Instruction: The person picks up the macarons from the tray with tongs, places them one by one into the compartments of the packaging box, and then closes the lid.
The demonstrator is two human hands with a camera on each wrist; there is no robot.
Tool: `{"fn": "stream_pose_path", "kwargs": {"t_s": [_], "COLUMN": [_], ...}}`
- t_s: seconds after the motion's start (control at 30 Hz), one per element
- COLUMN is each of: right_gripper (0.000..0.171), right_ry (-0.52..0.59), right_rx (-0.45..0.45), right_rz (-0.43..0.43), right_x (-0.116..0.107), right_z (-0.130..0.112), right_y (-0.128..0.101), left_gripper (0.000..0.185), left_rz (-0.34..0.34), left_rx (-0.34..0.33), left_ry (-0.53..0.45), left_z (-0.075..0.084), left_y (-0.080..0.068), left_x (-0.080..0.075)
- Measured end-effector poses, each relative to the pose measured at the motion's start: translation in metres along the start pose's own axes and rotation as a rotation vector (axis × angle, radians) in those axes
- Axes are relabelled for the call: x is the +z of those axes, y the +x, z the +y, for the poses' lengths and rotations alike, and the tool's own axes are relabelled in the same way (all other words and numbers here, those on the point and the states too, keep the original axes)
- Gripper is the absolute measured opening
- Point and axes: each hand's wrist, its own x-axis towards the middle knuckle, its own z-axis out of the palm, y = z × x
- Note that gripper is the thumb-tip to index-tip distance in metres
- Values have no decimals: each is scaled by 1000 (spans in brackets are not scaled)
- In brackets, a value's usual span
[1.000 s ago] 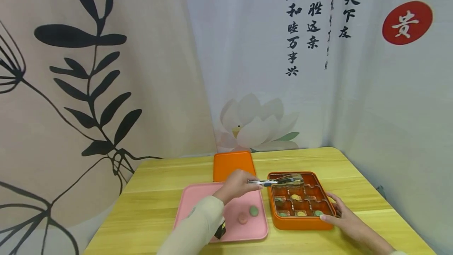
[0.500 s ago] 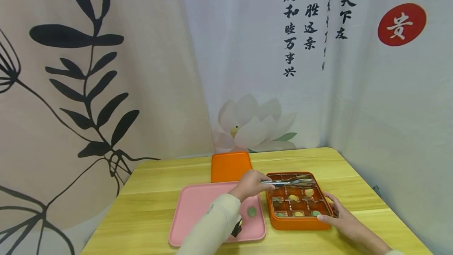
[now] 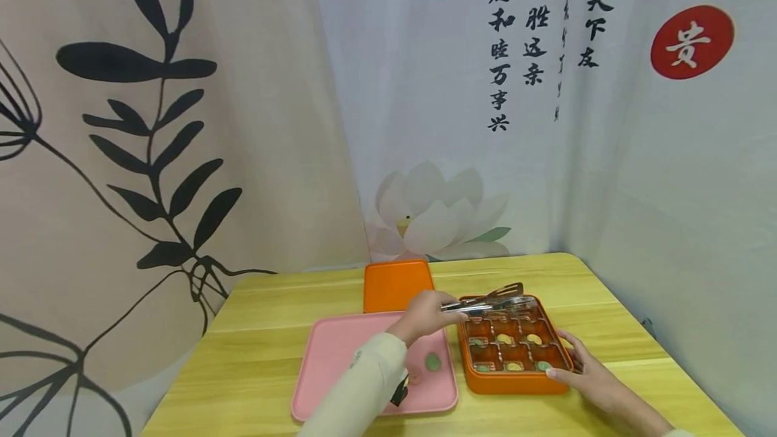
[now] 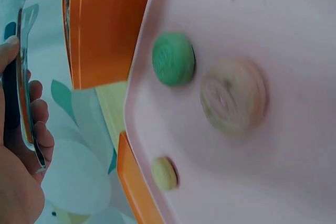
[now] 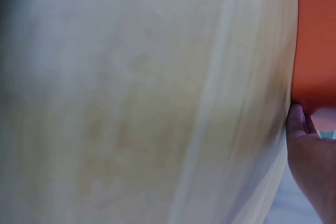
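My left hand (image 3: 427,315) grips metal tongs (image 3: 494,305) with dark handles, their arms spread apart above the back of an orange box (image 3: 516,384). Inside the box, a clear divided insert has yellow and green round cakes in several compartments. One yellow cake (image 3: 534,339) lies in the right compartment of the middle row. My right hand (image 3: 591,377) holds the box's near right corner, thumb at the front rim and fingers along the side. In the left wrist view, a green stamped cake (image 4: 173,59), a pinkish one (image 4: 231,95) and a small yellow one (image 4: 165,173) lie on the tray.
The pink tray (image 3: 340,349) stands left of the box, partly covered by my left sleeve. Behind the tray lies a flat orange lid (image 3: 397,286). A small dark object (image 3: 398,393) shows beside the sleeve. A printed curtain hangs behind the wooden table (image 3: 255,329).
My left hand has shifted slightly right. The tongs, nearly together half a second ago, have spread and lifted, and the yellow cake beneath them now sits in its compartment. My right hand stays put.
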Motion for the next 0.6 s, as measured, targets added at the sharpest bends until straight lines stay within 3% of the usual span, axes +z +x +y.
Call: {"fn": "stream_pose_path", "kwargs": {"t_s": [0.33, 0.6], "right_gripper": [85, 84], "right_ry": [19, 39], "right_rx": [-9, -28], "right_rz": [-12, -31], "right_x": [-3, -3], "right_z": [7, 2], "right_y": [3, 1], "left_gripper": [23, 20], "left_rz": [1, -24], "left_rx": [35, 18], "left_ry": [-74, -16], "left_z": [-25, -54], "left_y": [-17, -40], "left_x": [-24, -52]}}
